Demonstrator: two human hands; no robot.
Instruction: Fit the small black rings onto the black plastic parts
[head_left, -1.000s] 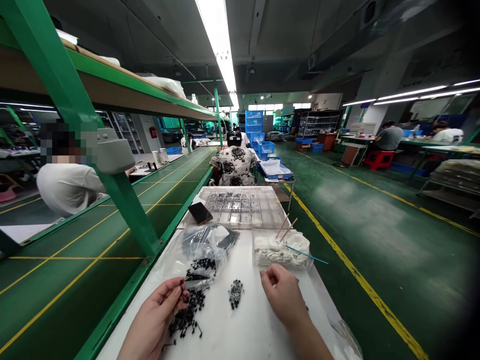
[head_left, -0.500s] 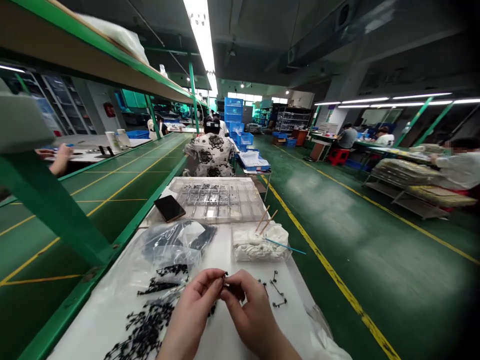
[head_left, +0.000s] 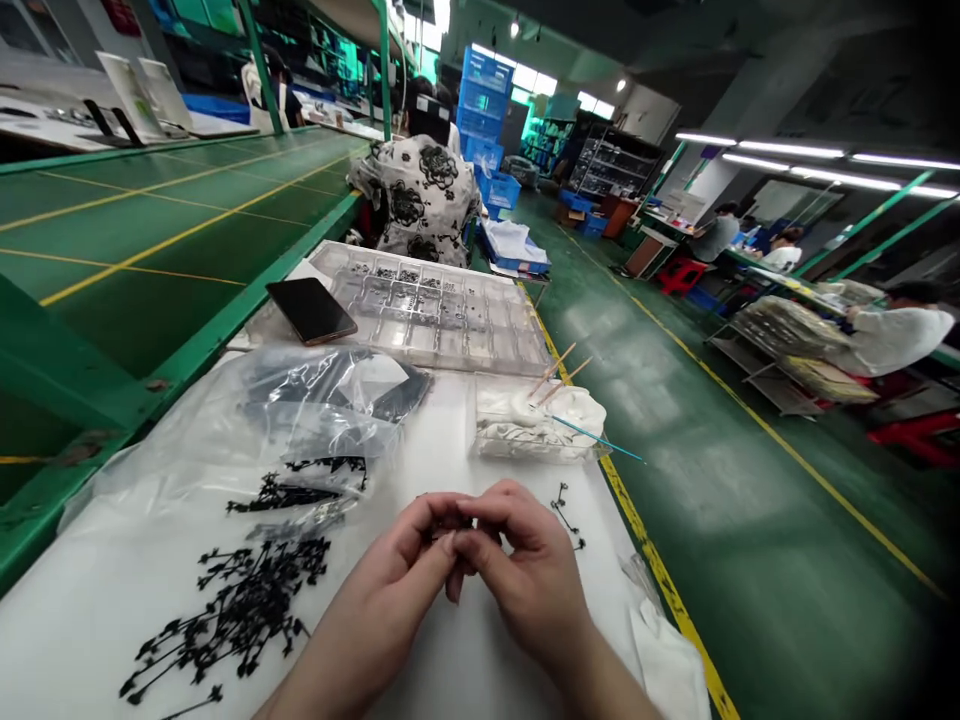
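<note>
The left hand (head_left: 379, 590) and right hand (head_left: 529, 580) pinch a tiny dark piece (head_left: 466, 524) that a slip could lose among the black parts (head_left: 240, 610)

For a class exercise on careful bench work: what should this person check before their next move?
1. Hands over the bench: ok. The left hand and right hand meet above the white bench top.
2. What the fingers hold: cannot tell; the hands hide it.
3. Main pile: ok. The black branched parts lie left of the hands.
4. Clear plastic bag free of loose parts: not ok; some black parts lie on it.
5. Stray parts: not ok. A black piece lies apart, beyond the right hand.
6. Compartment tray: ok; it sits flat beyond the bag.
</note>
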